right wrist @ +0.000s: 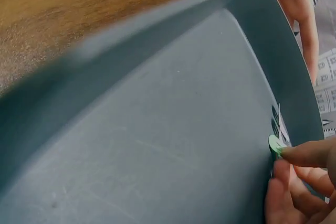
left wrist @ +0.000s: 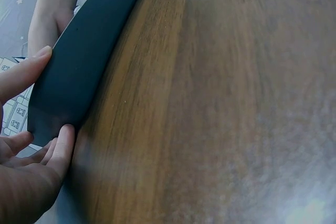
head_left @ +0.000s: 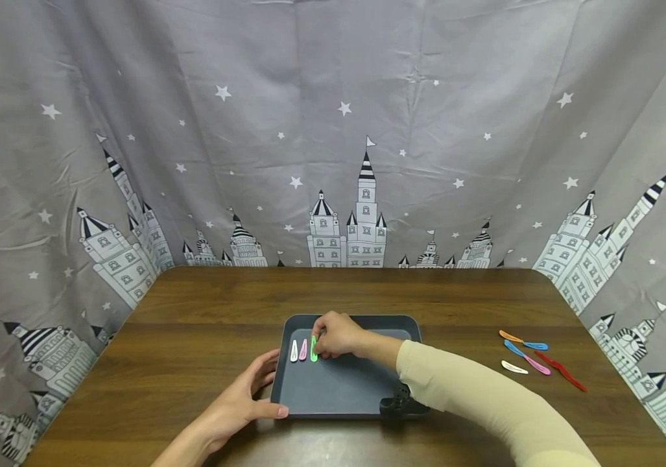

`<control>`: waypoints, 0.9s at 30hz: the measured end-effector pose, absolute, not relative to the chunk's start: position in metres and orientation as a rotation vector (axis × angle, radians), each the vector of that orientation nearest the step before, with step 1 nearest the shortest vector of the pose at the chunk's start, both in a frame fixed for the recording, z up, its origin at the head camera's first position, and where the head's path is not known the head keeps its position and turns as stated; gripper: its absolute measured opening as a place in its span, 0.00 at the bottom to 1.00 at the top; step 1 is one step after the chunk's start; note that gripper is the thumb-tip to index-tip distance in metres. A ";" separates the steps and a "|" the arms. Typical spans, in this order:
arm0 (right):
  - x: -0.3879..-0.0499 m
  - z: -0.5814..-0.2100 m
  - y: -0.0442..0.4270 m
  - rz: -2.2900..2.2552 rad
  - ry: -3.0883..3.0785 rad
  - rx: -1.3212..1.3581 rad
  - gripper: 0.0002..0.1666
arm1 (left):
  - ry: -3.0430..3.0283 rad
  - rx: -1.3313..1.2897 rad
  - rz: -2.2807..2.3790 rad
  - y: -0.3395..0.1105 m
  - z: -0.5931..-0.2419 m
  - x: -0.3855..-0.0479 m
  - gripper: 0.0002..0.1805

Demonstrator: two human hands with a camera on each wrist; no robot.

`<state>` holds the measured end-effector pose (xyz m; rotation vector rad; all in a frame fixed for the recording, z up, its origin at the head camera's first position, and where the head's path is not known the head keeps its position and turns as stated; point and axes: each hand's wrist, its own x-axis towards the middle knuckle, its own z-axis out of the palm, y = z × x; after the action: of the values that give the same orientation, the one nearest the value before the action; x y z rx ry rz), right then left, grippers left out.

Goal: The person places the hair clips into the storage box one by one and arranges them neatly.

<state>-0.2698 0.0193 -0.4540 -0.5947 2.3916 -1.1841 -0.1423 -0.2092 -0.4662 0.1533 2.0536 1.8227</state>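
Observation:
A dark grey tray (head_left: 344,389) lies on the wooden table. My left hand (head_left: 243,395) grips its near left corner, thumb at the front edge and fingers along the left side; in the left wrist view the fingertips (left wrist: 65,132) press the outer wall. Inside the tray, my right hand (head_left: 338,336) pinches a green snap hair clip (head_left: 313,350) between thumb and fingers. Left of that clip a pink hair clip (head_left: 303,349) and a white hair clip (head_left: 294,351) lie side by side. The right wrist view shows the green clip (right wrist: 275,144) partly hidden by the fingers.
On the table's right lie more hair clips: an orange one (head_left: 510,336), blue ones (head_left: 535,346), a pink one (head_left: 537,366), a white one (head_left: 513,368) and red ones (head_left: 560,370). A black wrist strap (head_left: 395,402) hangs by the tray's near right corner. A grey curtain (head_left: 333,130) stands behind.

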 end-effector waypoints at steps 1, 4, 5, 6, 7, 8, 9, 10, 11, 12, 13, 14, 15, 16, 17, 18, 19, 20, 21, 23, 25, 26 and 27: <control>-0.270 -0.454 0.019 -1.144 2.433 -0.626 0.11 | 2.054 0.151 1.823 -0.209 -0.466 -0.142 0.54; -0.271 -0.455 0.017 -1.005 2.544 -0.707 0.11 | 2.059 0.148 1.820 -0.209 -0.466 -0.142 0.54; -0.271 -0.454 0.016 -0.964 2.573 -0.727 0.11 | 2.060 0.147 1.818 -0.209 -0.466 -0.142 0.54; -0.271 -0.454 0.016 -0.939 2.589 -0.739 0.11 | 2.060 0.149 1.817 -0.209 -0.466 -0.142 0.54; -0.271 -0.454 0.016 -0.922 2.598 -0.743 0.11 | 2.058 0.152 1.816 -0.209 -0.466 -0.142 0.54; -0.271 -0.454 0.015 -0.907 2.603 -0.745 0.11 | 2.056 0.155 1.816 -0.209 -0.466 -0.142 0.54; -0.271 -0.454 0.015 -0.900 2.604 -0.746 0.10 | 2.053 0.159 1.817 -0.209 -0.466 -0.141 0.54; -0.271 -0.454 0.015 -0.895 2.606 -0.746 0.10 | 2.052 0.160 1.818 -0.209 -0.466 -0.142 0.54; -0.271 -0.454 0.015 -0.893 2.605 -0.745 0.10 | 2.048 0.162 1.820 -0.209 -0.466 -0.142 0.54; -0.271 -0.454 0.015 -0.891 2.604 -0.745 0.10 | 2.043 0.165 1.824 -0.209 -0.466 -0.142 0.54; -0.271 -0.454 0.015 -0.889 2.605 -0.745 0.10 | 2.040 0.166 1.827 -0.209 -0.466 -0.142 0.54; -0.271 -0.454 0.015 -0.888 2.606 -0.743 0.10 | 2.038 0.167 1.830 -0.209 -0.466 -0.142 0.54; -0.271 -0.454 0.015 -0.890 2.606 -0.745 0.10 | 2.035 0.168 1.833 -0.209 -0.466 -0.142 0.54; -0.271 -0.454 0.015 -0.892 2.607 -0.745 0.11 | 2.034 0.169 1.835 -0.209 -0.466 -0.142 0.54; -0.271 -0.454 0.016 -0.896 2.607 -0.746 0.11 | 2.033 0.170 1.836 -0.210 -0.466 -0.142 0.54; -0.272 -0.454 0.016 -0.902 2.605 -0.746 0.11 | 2.033 0.171 1.836 -0.210 -0.466 -0.142 0.54; -0.272 -0.453 0.017 -0.907 2.601 -0.743 0.12 | 2.034 0.171 1.836 -0.210 -0.466 -0.142 0.54; -0.272 -0.453 0.017 -0.914 2.594 -0.746 0.12 | 2.033 0.171 1.836 -0.210 -0.466 -0.142 0.54; -0.272 -0.452 0.018 -0.918 2.585 -0.747 0.12 | 2.031 0.172 1.837 -0.210 -0.466 -0.142 0.54; -0.272 -0.449 0.021 -0.928 2.567 -0.755 0.12 | 2.025 0.170 1.840 -0.210 -0.467 -0.142 0.54; -0.273 -0.445 0.024 -0.938 2.539 -0.756 0.12 | 2.020 0.164 1.845 -0.210 -0.467 -0.142 0.53; -0.273 -0.443 0.026 -0.947 2.523 -0.760 0.12 | 2.024 0.163 1.844 -0.210 -0.467 -0.142 0.54; -0.273 -0.442 0.029 -0.955 2.506 -0.758 0.12 | 2.028 0.162 1.841 -0.209 -0.467 -0.142 0.54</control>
<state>-0.2727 0.0285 -0.4420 -0.7585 2.5055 -0.9549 -0.1416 -0.2092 -0.4667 0.1620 2.0277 1.8414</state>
